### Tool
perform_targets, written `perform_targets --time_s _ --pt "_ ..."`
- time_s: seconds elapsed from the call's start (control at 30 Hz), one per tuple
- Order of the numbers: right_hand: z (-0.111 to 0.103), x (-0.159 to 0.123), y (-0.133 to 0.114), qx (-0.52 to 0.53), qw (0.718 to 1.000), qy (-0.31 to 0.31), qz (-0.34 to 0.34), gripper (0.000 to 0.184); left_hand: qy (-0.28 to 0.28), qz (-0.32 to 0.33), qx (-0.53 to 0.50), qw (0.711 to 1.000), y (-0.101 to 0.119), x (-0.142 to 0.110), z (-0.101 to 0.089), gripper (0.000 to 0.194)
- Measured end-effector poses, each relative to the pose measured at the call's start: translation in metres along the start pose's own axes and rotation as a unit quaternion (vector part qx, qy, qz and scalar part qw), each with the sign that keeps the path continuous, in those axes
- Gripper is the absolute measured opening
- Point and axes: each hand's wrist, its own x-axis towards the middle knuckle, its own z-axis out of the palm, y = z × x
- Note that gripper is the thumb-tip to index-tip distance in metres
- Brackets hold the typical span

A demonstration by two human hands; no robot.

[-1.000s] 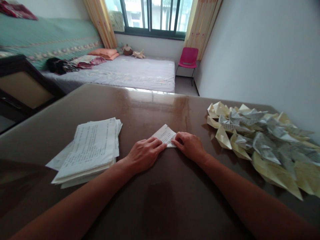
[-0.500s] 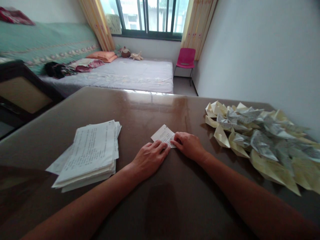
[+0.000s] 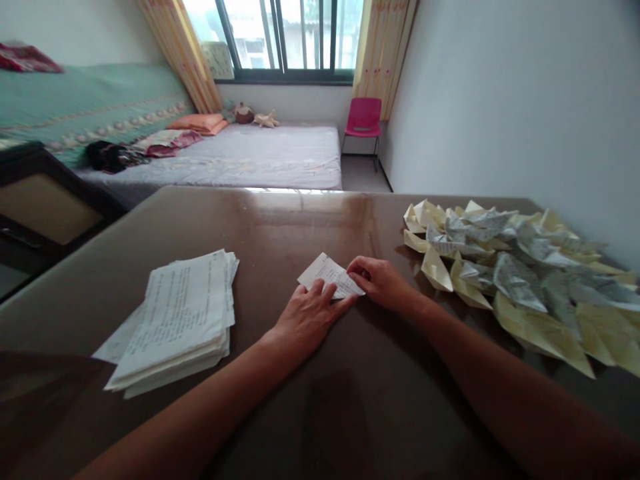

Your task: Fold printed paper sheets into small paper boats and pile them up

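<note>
A small folded sheet of printed paper (image 3: 323, 267) lies on the table in front of me. My left hand (image 3: 313, 310) rests on its near side, fingers spread and pressing it down, the thumb reaching along the near edge. At the paper's right side my right hand (image 3: 377, 283) has its fingers curled, with thumb and forefinger pinching the edge. Part of the paper is hidden under the left fingers. Off to the right sits a crowd of folded paper boats (image 3: 520, 280), some plain yellowish and some printed.
A stack of printed sheets (image 3: 175, 320) lies left of my hands on the glossy brown table (image 3: 260, 247). Beyond it are a bed (image 3: 280, 157), a pink chair (image 3: 364, 120) and a window. A dark wooden piece of furniture (image 3: 50, 200) stands at the left.
The right hand has shifted slightly right and lifted a little, and more of the paper's right corner shows. The left hand's fingers have spread wider over the paper. The camera view has tilted slightly.
</note>
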Motion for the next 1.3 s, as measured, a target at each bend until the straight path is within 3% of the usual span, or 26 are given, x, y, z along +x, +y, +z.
perform_targets --time_s 0.2,0.3,0.4,0.6,0.73,0.87,1.1,1.17,1.3 --pt "-0.005 -0.010 -0.020 -0.088 0.990 -0.075 -0.086 0.019 0.003 0.030 -0.047 0.998 -0.021 -0.005 -0.004 0.034" --pt "-0.008 -0.012 -0.025 -0.131 0.979 -0.103 -0.115 0.029 0.012 -0.022 -0.041 0.999 -0.042 -0.016 -0.003 0.038" --pt "-0.007 -0.011 -0.029 -0.191 0.967 -0.102 -0.133 0.029 0.016 -0.065 -0.027 0.997 -0.052 -0.022 0.001 0.048" --pt "-0.003 -0.012 -0.032 -0.299 0.940 -0.081 -0.139 0.023 0.044 -0.068 -0.092 0.992 -0.055 -0.017 0.008 0.053" --pt "-0.005 -0.010 -0.022 -0.302 0.943 -0.068 -0.121 0.024 0.070 -0.081 -0.217 0.970 -0.063 -0.014 0.013 0.053" --pt "-0.004 -0.006 -0.010 -0.260 0.960 -0.050 -0.094 0.025 0.077 -0.088 -0.359 0.926 -0.064 -0.014 0.018 0.057" --pt "-0.004 -0.005 -0.005 -0.193 0.976 -0.044 -0.092 0.023 0.064 -0.049 -0.436 0.897 -0.041 -0.019 0.008 0.050" --pt "-0.005 -0.005 -0.005 -0.172 0.979 -0.051 -0.100 0.023 0.060 -0.030 -0.417 0.907 -0.033 -0.021 0.006 0.046" --pt "-0.006 -0.005 -0.004 -0.135 0.981 -0.059 -0.124 0.021 0.076 0.021 -0.267 0.960 -0.026 -0.020 0.003 0.037"
